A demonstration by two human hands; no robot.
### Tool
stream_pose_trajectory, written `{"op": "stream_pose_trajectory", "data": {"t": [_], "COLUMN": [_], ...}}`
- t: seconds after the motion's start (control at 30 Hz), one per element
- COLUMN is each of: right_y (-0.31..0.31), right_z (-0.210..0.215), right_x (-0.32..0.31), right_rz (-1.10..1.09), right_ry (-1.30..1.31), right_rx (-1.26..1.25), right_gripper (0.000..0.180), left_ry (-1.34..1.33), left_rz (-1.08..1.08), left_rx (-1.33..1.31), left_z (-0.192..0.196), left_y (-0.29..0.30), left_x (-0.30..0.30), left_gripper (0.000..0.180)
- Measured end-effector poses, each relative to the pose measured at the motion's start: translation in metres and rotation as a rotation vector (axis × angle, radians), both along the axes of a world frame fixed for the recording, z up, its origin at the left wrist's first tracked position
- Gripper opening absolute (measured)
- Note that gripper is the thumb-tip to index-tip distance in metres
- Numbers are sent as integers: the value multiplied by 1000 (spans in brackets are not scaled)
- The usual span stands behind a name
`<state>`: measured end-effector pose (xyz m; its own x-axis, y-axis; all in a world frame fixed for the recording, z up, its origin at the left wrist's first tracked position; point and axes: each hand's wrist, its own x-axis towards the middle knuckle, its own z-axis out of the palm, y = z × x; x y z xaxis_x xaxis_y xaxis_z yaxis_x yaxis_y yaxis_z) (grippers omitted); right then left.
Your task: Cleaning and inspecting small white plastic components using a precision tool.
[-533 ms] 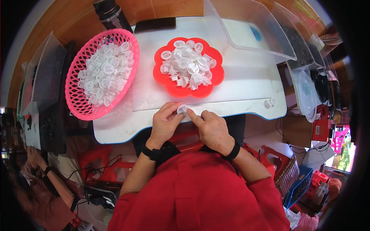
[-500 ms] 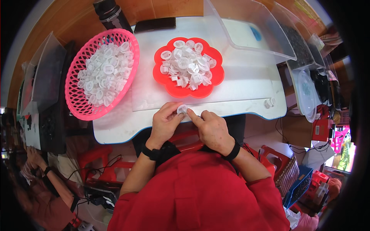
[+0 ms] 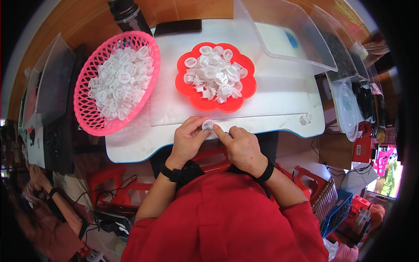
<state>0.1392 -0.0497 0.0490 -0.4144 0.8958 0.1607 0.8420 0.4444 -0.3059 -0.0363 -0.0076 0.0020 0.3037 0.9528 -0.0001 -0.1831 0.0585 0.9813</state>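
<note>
- Small round white plastic cap sits at the centre of the frame, at the near edge of the white tabletop, pinched between both hands.
- Pink round plastic mesh basket lies at the upper left, tilted over the table's left edge and filled with white plastic caps.
- Left hand, black band at the wrist, grips the cap from the left with thumb and fingertips.
- Red flower-shaped plastic tray, upper centre, holds a pile of white caps, just beyond the hands.
- Right hand, also wearing a black wristband, meets the cap from the right, its fingertips closed on the cap's edge.
- Clear plastic bin stands at the upper right.
- Single white cap rests alone near the table's right edge.
</note>
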Motion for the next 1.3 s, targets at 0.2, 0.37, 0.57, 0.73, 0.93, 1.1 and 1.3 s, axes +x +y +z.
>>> {"op": "stream_pose_trajectory", "data": {"t": [0.2,0.37,0.57,0.73,0.93,1.1,1.3], "right_y": [1,1,5,3,-6,-4,-1], "right_z": [0,3,22,21,14,14,16], "right_x": [-1,-3,-9,-5,-1,-4,-4], "right_rz": [2,73,98,42,-49,-30,-10], "right_ry": [-36,-147,-276,-200,-86,-95,-152], "right_rx": [0,45,-9,-70,-66,5,21], "right_gripper": [51,48,46,46,47,46,45], "left_ry": [12,51,204,132,125,94,120], "left_rz": [-6,-3,17,23,10,13,12], "left_rx": [29,54,213,176,150,133,165], "left_z": [-2,-1,-2,-3,2,2,-3], "left_y": [0,-1,-3,-3,-4,-3,-2], "left_x": [-1,0,2,4,3,3,3], "left_gripper": [31,30,29,31,33,34,33]}}
